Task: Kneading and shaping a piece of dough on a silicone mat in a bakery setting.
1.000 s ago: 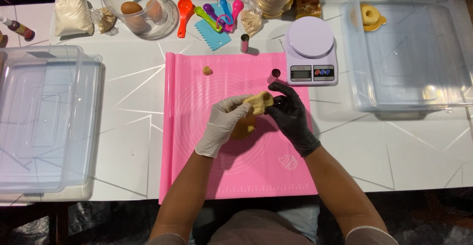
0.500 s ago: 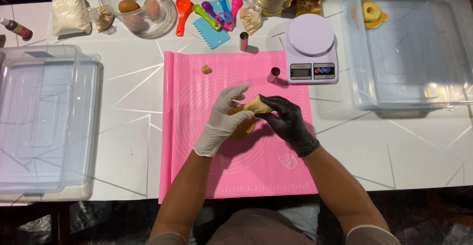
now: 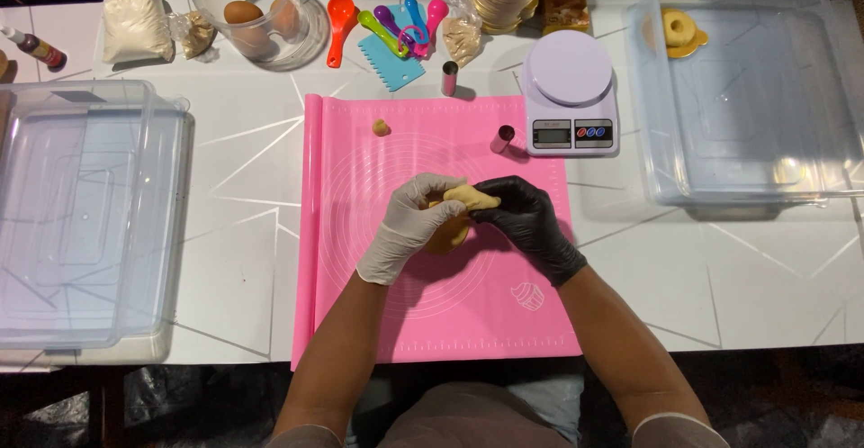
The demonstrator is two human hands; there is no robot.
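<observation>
A lump of tan dough (image 3: 463, 203) is held over the middle of a pink silicone mat (image 3: 360, 277). My left hand (image 3: 409, 223), in a white glove, cups it from the left and below. My right hand (image 3: 526, 218), in a black glove, pinches its right side and top. Most of the dough is hidden between the fingers. A small dough ball (image 3: 382, 127) lies near the mat's far left corner. A short metal cylinder cutter (image 3: 502, 138) lies at the mat's far right edge.
A kitchen scale (image 3: 571, 95) stands behind the mat on the right. Clear plastic tubs sit at the far left (image 3: 81, 223) and at the right (image 3: 765, 97), the right one holding a dough ring (image 3: 678, 27). Measuring spoons (image 3: 396, 20), a teal scraper (image 3: 396, 61), a glass bowl with eggs (image 3: 256, 16) and a flour bag (image 3: 137, 25) line the back.
Both hands have kept working the dough in place. The fingers shifted slightly, and the dough now shows as a flatter piece at the top between the thumbs.
</observation>
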